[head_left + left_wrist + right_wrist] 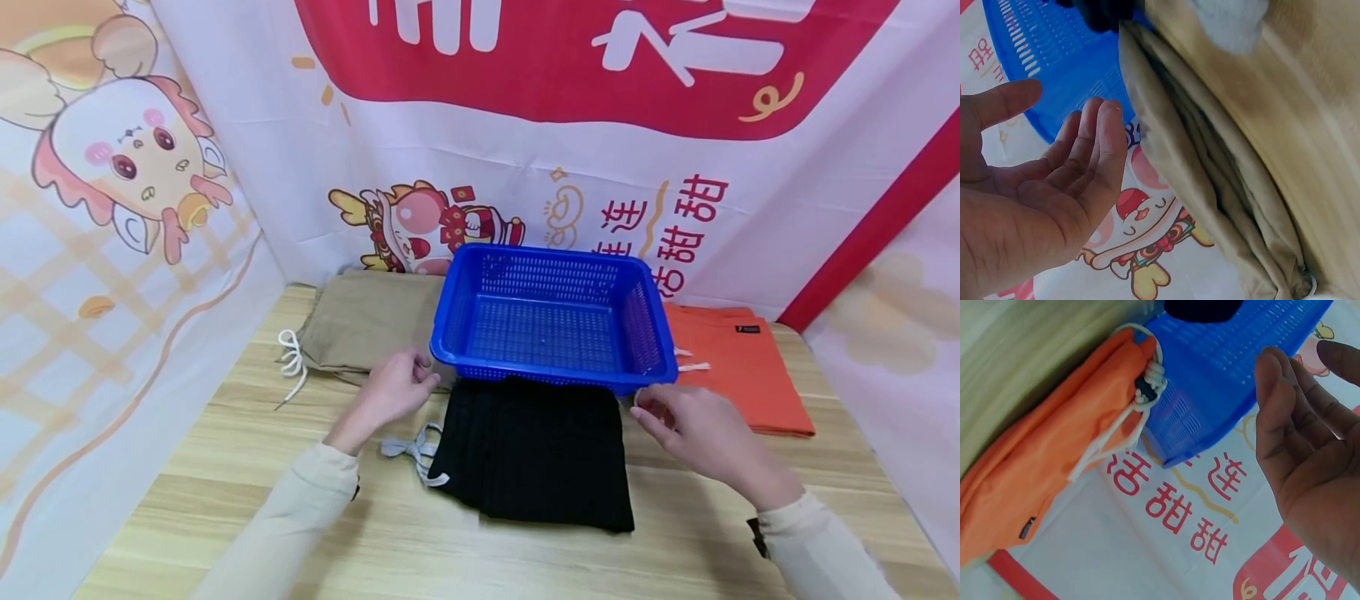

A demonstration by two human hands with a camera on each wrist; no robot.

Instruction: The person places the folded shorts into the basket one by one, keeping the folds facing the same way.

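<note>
A blue plastic basket (543, 329) with perforated walls stands at the back middle, just behind a folded black garment (555, 454) with a grey drawstring (415, 448). Near the basket's front left corner is my left hand (396, 390), above the edge of a folded khaki garment (375, 321). In the left wrist view the left hand (1054, 194) has loosely bent fingers and holds nothing. My right hand (693, 429) is by the front right corner, beside a folded orange garment (742, 367). Relaxed fingers with nothing between them show on the right hand (1319, 450) in the right wrist view.
All of this lies on a light wooden table (420, 558). A white cord (292, 358) hangs from the khaki garment's left side. Behind the table hangs a printed cloth backdrop (540, 150), and another printed cloth (135, 333) borders the left.
</note>
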